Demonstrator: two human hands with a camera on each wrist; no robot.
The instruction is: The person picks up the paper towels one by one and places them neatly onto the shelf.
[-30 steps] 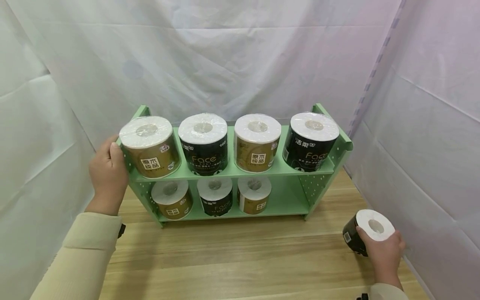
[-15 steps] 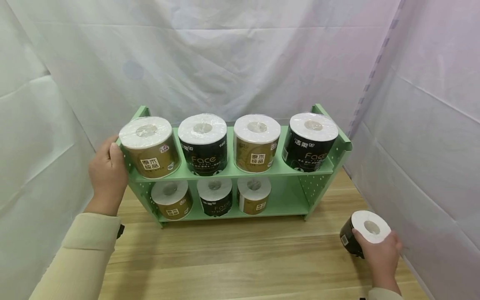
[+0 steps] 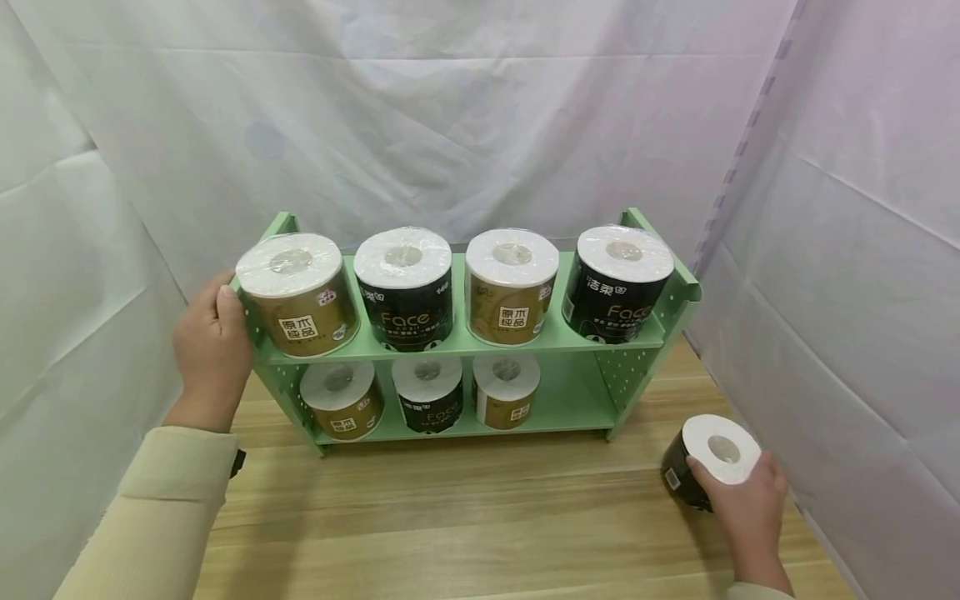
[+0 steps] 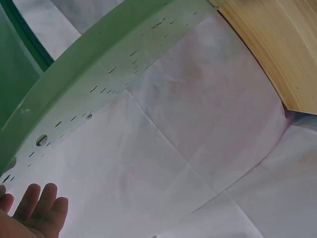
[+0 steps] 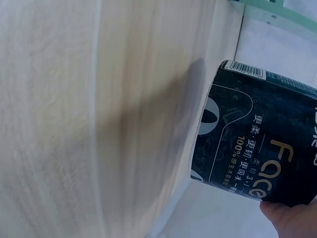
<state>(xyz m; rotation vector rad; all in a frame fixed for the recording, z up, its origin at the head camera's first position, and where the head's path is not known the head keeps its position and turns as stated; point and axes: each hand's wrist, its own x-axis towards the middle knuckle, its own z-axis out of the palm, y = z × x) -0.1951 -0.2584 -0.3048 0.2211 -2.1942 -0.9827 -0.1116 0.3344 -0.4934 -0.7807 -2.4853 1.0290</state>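
Observation:
In the head view my right hand point(image 3: 750, 504) grips a black-wrapped toilet roll point(image 3: 678, 479) from its near right side, thumb on the wrapper. The roll is tilted slightly, white end up, over the right part of the table. In the right wrist view its black "Face" wrapper point(image 5: 257, 134) is close, with the thumb at its lower edge. My left hand point(image 3: 213, 354) holds the upper left side of a green two-tier shelf point(image 3: 480, 354), thumb toward the front. Several of its fingers point(image 4: 44, 208) show beside the perforated side panel point(image 4: 99, 69) in the left wrist view.
The upper tier carries a row of gold point(image 3: 300, 325) and black toilet rolls point(image 3: 408, 312). Three more rolls stand on the lower tier, left of a bare green stretch point(image 3: 573, 396). Wood-grain table point(image 3: 465, 517) lies in front; white cloth walls point(image 3: 847, 250) enclose the back and sides.
My right hand has carried the black toilet roll a little to the left. The left hand stays at the shelf's side, and the shelved rolls have not moved.

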